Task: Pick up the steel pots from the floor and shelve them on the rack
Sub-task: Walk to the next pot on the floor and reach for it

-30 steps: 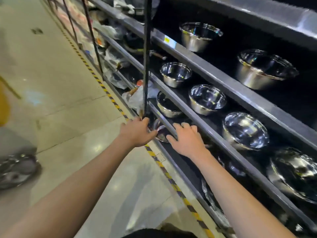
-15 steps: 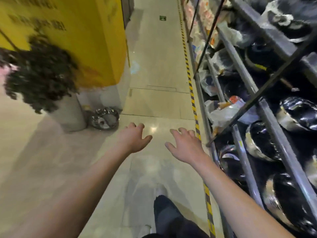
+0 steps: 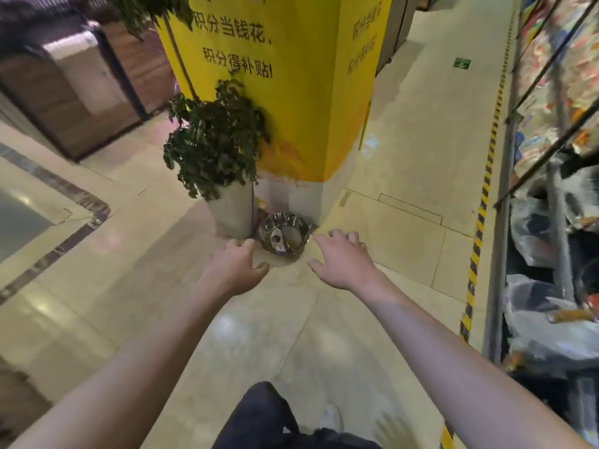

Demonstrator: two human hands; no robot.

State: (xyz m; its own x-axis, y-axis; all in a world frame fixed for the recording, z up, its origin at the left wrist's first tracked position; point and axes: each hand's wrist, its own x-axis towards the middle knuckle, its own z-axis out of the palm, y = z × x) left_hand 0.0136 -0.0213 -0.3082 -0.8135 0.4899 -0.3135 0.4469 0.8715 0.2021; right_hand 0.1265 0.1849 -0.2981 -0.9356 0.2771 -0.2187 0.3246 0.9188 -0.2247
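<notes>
Both the left hand (image 3: 235, 267) and the right hand (image 3: 343, 259) reach forward empty, fingers spread. The steel pot (image 3: 283, 233) sits on the floor (image 3: 372, 241) just beyond them, beside a potted plant (image 3: 215, 147) at a yellow pillar (image 3: 291, 92). The rack (image 3: 557, 222) stands far right.

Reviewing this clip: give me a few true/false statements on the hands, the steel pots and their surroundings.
1. Both hands, left hand and right hand, are empty. True.
2. The steel pots sit on the floor beside the white planter. True.
3. The left hand grips the pots' rim. False: it is open and short of them.
4. The rack is on the person's left. False: on the right.
5. The pillar behind the pots is yellow. True.
</notes>
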